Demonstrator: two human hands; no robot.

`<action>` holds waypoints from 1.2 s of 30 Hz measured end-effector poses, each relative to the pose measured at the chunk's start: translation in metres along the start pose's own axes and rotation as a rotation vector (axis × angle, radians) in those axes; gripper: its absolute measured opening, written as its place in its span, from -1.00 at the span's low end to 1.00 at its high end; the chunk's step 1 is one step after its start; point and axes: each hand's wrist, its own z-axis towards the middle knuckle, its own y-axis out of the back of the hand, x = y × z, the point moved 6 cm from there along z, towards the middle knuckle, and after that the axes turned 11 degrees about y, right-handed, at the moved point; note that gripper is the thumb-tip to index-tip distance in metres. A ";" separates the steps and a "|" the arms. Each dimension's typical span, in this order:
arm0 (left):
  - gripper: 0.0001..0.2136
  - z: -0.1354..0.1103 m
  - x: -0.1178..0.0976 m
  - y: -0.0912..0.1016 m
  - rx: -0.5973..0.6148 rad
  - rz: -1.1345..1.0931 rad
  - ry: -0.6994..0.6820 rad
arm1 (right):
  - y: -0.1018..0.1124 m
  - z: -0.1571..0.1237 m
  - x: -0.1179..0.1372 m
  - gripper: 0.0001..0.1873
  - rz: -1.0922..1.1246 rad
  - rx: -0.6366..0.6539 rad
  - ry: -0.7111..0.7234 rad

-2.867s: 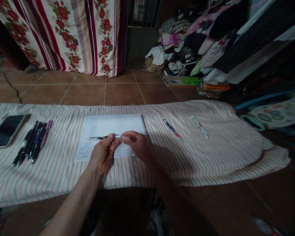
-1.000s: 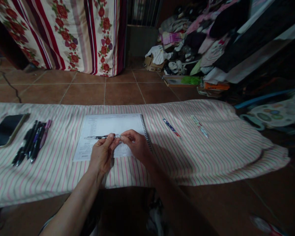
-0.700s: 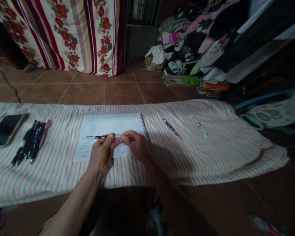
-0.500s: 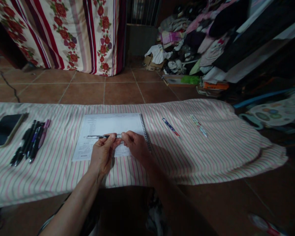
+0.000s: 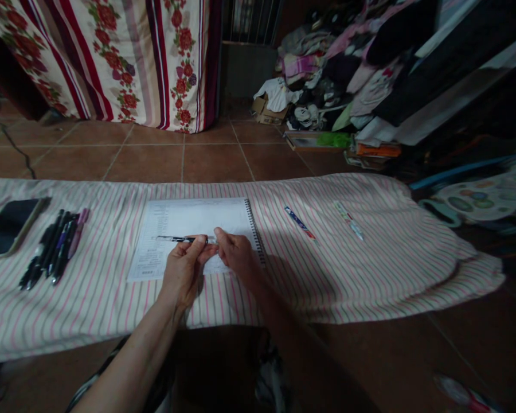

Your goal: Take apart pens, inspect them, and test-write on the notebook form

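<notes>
Your left hand [image 5: 181, 274] and right hand [image 5: 236, 256] meet over the spiral notebook [image 5: 195, 236], w/ the pen [image 5: 184, 239] pinched between them. The pen's long axis runs roughly left-right across the page, nearly level; the dark part sticks out to the left of your left fingers, tip end pointing twd the row of pens [image 5: 54, 246] and the phone [image 5: 9, 227]. The left thumb and fingers are closed on the barrel's middle; the right fingertips are closed at its right, clear-looking end, tho whether they clamp the pen itself or a separate piece there can't be told. Both hands are equally near; two more pens [image 5: 300, 222] lie apart on the striped cloth [image 5: 382, 252] to your right.
</notes>
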 end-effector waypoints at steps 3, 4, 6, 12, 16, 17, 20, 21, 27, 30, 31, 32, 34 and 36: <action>-0.90 -0.001 -0.001 -0.002 -0.001 0.011 0.011 | -0.002 0.000 -0.003 -0.39 0.054 0.027 -0.023; -0.90 -0.001 -0.001 -0.002 -0.007 0.014 0.017 | -0.001 0.000 -0.003 -0.38 0.047 0.030 -0.010; -0.92 -0.001 -0.001 -0.001 -0.016 0.019 0.028 | 0.000 0.000 0.000 -0.38 -0.004 0.041 0.035; -0.92 0.000 0.001 0.000 -0.031 0.010 0.023 | 0.009 -0.003 0.008 -0.57 -0.240 -0.102 0.119; -0.88 -0.001 0.002 0.000 -0.071 -0.006 0.033 | 0.013 -0.004 0.010 -0.70 -0.167 -0.210 0.179; -0.87 -0.001 0.002 0.000 -0.082 -0.018 0.036 | 0.013 -0.004 0.010 -0.70 -0.130 -0.201 0.196; -0.80 -0.001 -0.001 0.001 -0.110 -0.060 0.037 | 0.012 -0.002 0.009 -0.69 -0.032 -0.172 0.227; -0.79 -0.001 -0.002 0.001 -0.122 -0.071 0.041 | 0.011 -0.002 0.009 -0.71 0.000 -0.165 0.229; -0.77 0.003 -0.009 0.009 -0.148 -0.113 0.062 | 0.006 -0.002 0.009 -0.84 0.174 -0.089 0.235; -0.78 0.005 -0.008 0.011 -0.137 -0.095 0.087 | 0.005 -0.002 0.008 -0.85 0.197 -0.087 0.227; -0.78 0.006 -0.008 0.012 -0.136 -0.091 0.093 | 0.006 -0.002 0.008 -0.85 0.191 -0.094 0.221; -0.77 0.006 -0.008 0.012 -0.136 -0.091 0.093 | 0.007 -0.002 0.007 -0.85 0.183 -0.105 0.216; -0.77 0.005 -0.009 0.012 -0.133 -0.091 0.085 | 0.008 -0.002 0.007 -0.85 0.161 -0.117 0.207; -0.77 0.004 -0.009 0.011 -0.130 -0.082 0.077 | 0.008 -0.002 0.006 -0.83 0.130 -0.118 0.202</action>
